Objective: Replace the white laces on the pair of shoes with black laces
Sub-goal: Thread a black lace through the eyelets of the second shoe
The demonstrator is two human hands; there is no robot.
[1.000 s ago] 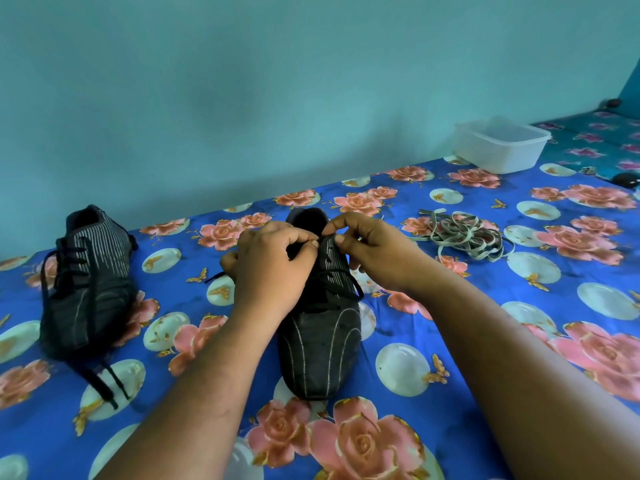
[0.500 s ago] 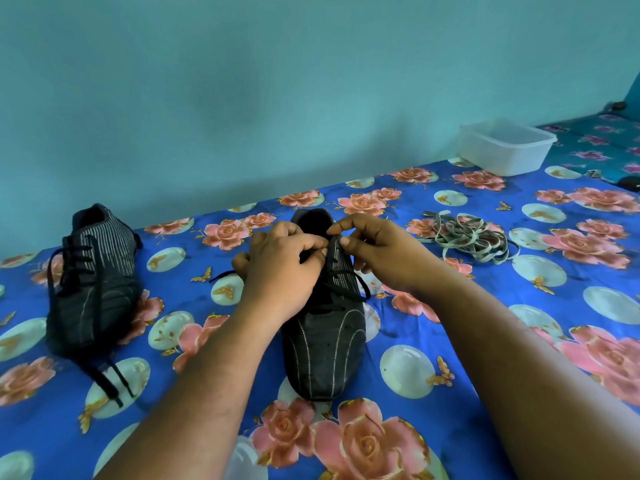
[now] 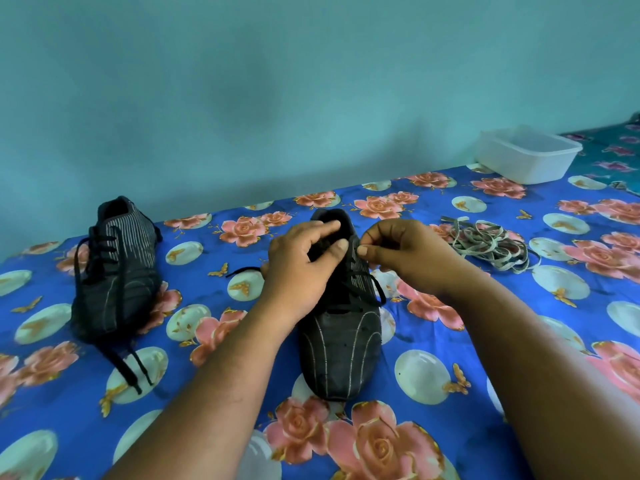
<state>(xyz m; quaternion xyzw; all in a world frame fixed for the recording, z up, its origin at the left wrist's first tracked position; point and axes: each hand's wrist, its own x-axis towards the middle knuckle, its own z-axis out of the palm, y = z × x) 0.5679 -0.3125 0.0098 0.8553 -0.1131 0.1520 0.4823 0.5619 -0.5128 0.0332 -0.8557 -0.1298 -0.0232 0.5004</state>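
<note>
— Well, starting nearest: how is the shoe in front of the person looking?

— The near shoe (image 3: pixel 341 337) is lying toe toward the camera on the floral cloth (image 3: pixel 433 375), and black lace (image 3: pixel 375 289) is already crossing its lower eyelets. No white is showing on it anywhere.

— And the hands?

— Both are working at the top of the lacing. The left hand (image 3: pixel 299 265) is hovering over the upper eyelets with its thumb and forefinger a little apart; whether they are pinching lace I cannot tell, since the fingers are hiding that spot. The right hand (image 3: pixel 405 252) is curling its fingers, with thumb and forefinger pressed together at the shoe's right edge, seemingly nipping a lace end there.

— So this one is nearly laced?

— I am judging so. A loose black end is trailing out to the left of the left hand, so the top rows or the knot are probably what is remaining.

— What about the other shoe?

— The second shoe (image 3: pixel 116 271) is sitting well apart on the left, already threaded in black, with its ends dangling untied toward the camera.

— And the old laces?

— The white laces (image 3: pixel 491 245) are lying in a tangled heap beyond the right hand, near a white plastic tub (image 3: pixel 526 155) standing by the wall. Removal is looking finished for both shoes.
</note>
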